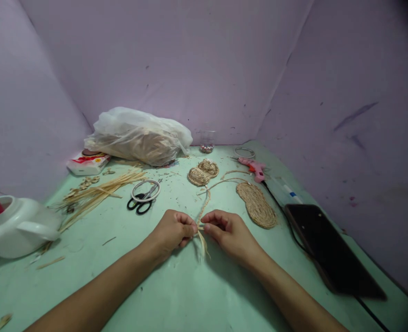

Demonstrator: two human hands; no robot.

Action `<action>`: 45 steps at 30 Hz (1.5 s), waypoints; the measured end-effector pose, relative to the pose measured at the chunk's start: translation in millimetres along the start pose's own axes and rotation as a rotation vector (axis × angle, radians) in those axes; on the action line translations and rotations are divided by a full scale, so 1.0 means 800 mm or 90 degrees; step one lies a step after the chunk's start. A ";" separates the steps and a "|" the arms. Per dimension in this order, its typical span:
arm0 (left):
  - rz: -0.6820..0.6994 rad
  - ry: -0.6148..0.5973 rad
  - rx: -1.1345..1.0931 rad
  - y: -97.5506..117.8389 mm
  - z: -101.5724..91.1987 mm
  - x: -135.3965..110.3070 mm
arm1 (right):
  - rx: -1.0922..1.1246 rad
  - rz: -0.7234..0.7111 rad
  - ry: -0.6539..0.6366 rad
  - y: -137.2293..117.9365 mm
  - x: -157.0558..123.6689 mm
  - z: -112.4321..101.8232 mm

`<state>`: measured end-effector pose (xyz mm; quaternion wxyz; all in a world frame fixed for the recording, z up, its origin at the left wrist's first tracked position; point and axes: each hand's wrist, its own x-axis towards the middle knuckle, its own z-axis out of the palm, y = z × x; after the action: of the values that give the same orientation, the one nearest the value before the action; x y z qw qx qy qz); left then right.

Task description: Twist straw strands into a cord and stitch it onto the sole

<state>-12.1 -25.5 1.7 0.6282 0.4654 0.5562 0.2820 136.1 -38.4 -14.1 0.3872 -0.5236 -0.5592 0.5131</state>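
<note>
My left hand [176, 230] pinches the near end of a braided straw cord [206, 203], where loose pale strands [203, 244] hang toward me. Close on the other side, my right hand [226, 230] is closed with thumb and forefinger on a strand at the same spot. The cord runs away from my fingers, then bends right across the table. Beyond it lies a small coiled straw piece with rounded lobes [203, 173]. A flat woven sole-shaped piece [256, 205] rests to the right of my right hand.
Black-handled scissors [144, 203] lie under a ring [146, 190] at left, beside loose straw [103, 191]. A plastic bag [138, 136] and a clear cup [207, 142] stand at the back. Right are a pink glue gun [254, 168] and a black tablet [332, 251]. A white pot [20, 226] stands far left.
</note>
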 end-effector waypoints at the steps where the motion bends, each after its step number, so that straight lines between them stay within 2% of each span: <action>1: 0.003 0.010 0.002 -0.001 0.001 0.000 | -0.025 -0.005 0.023 0.000 0.000 -0.001; 6: -0.014 0.095 -0.009 -0.005 0.009 -0.002 | -0.106 -0.019 0.107 -0.002 -0.011 0.008; 8: -0.035 0.117 -0.039 -0.005 0.012 -0.002 | -0.176 -0.095 0.111 -0.003 -0.020 0.016; 13: -0.043 0.130 -0.128 -0.002 0.017 -0.003 | -0.421 -0.362 0.109 0.001 -0.033 0.028; 17: -0.063 0.121 -0.163 -0.002 0.017 -0.004 | -0.562 -0.480 0.126 0.005 -0.034 0.031; 24: -0.080 0.142 -0.166 -0.001 0.023 -0.006 | -0.636 -0.545 0.057 -0.003 -0.034 0.026; 28: -0.074 0.131 -0.164 -0.003 0.023 -0.005 | -0.599 -0.548 -0.073 -0.013 -0.040 0.018; 30: -0.063 0.116 -0.167 -0.003 0.022 -0.004 | -0.525 -0.519 -0.095 -0.017 -0.039 0.012; 32: -0.058 0.103 -0.168 -0.002 0.021 -0.005 | -0.417 -0.416 0.018 -0.019 -0.034 0.005; 34: -0.063 0.099 -0.159 -0.001 0.021 -0.006 | -0.306 -0.240 0.165 -0.018 -0.024 -0.001; 35: -0.067 0.100 -0.153 -0.001 0.021 -0.006 | -0.258 -0.149 0.189 -0.017 -0.018 -0.004; 37: -0.070 0.107 -0.141 0.000 0.021 -0.007 | -0.142 -0.012 0.149 -0.015 -0.009 -0.005; 40: -0.065 0.101 -0.142 0.000 0.023 -0.007 | 0.093 0.167 -0.008 -0.013 -0.004 0.002; 42: -0.056 0.088 -0.148 -0.001 0.024 -0.007 | 0.193 0.217 -0.077 -0.014 -0.007 0.009; 45: -0.043 0.081 -0.149 -0.003 0.025 -0.007 | 0.245 0.223 -0.101 -0.013 -0.010 0.014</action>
<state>5.2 -36.2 1.1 0.6509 0.3511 0.5737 0.3521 124.8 -47.2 -5.0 0.3400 -0.4875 -0.3806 0.7085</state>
